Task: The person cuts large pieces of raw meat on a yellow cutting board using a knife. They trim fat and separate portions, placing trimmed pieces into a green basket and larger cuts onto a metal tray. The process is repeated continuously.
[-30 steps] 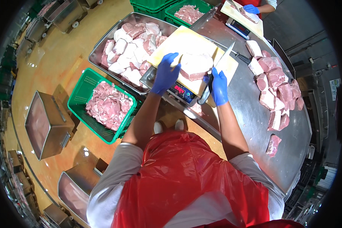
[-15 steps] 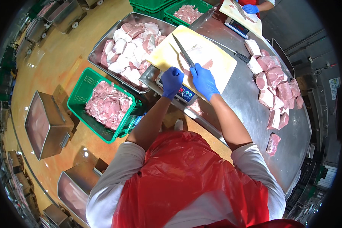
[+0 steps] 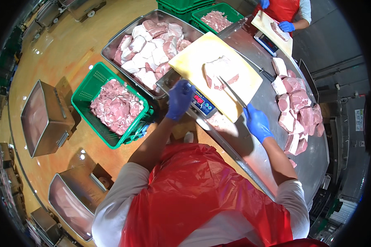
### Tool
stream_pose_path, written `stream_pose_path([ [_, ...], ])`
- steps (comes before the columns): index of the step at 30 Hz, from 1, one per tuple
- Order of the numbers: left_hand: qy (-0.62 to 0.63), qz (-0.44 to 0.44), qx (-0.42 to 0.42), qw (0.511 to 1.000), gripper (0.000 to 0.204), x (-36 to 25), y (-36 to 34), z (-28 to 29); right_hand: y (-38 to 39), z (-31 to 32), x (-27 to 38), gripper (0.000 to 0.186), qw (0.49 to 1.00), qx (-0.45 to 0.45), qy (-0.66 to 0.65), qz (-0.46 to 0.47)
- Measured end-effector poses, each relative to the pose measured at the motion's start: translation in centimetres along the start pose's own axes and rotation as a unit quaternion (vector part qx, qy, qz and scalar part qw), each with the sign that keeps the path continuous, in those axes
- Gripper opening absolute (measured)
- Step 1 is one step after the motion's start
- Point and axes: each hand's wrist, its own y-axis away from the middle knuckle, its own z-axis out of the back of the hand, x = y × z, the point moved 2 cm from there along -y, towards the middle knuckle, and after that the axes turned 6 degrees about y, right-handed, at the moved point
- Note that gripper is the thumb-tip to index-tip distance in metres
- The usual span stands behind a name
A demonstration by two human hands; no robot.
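My right hand point(image 3: 257, 123) is closed round the handle of a long knife point(image 3: 233, 93), its blade slanting far-left with the tip over a slab of pale pork point(image 3: 220, 71). The slab lies fat side up on a yellowish cutting board point(image 3: 193, 53), which rests on a scale point(image 3: 205, 103) with a lit display. My left hand point(image 3: 180, 100) is raised beside the scale, near the table's edge, with its fingers curled. Whatever may be in those fingers is hidden. Both hands wear blue gloves.
A metal bin of pork chunks point(image 3: 107, 51) and a green basket of trimmings point(image 3: 80, 99) stand to the left. More pork pieces point(image 3: 299, 99) lie on the steel table point(image 3: 272, 164) at right. Beyond works a person in a red apron point(image 3: 282, 10). A steel rod point(image 3: 255, 66) lies behind the board.
My right hand has swung right and nearer me with the knife, off the board. My left hand has moved left, away from the board, uncovering more of the pork slab and scale.
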Motion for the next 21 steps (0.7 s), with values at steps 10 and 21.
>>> stream_pose_path([
  [10,0.016,0.056,-0.015,0.998,0.021,-1.7,-0.6,-6.0,-9.7,0.4,9.9,0.023,0.992,-0.093,-0.086,0.024],
  [21,0.063,0.034,-0.157,0.985,0.007,6.5,-0.5,7.0,-1.3,-0.9,-2.9,0.02,0.994,0.043,0.076,0.065],
])
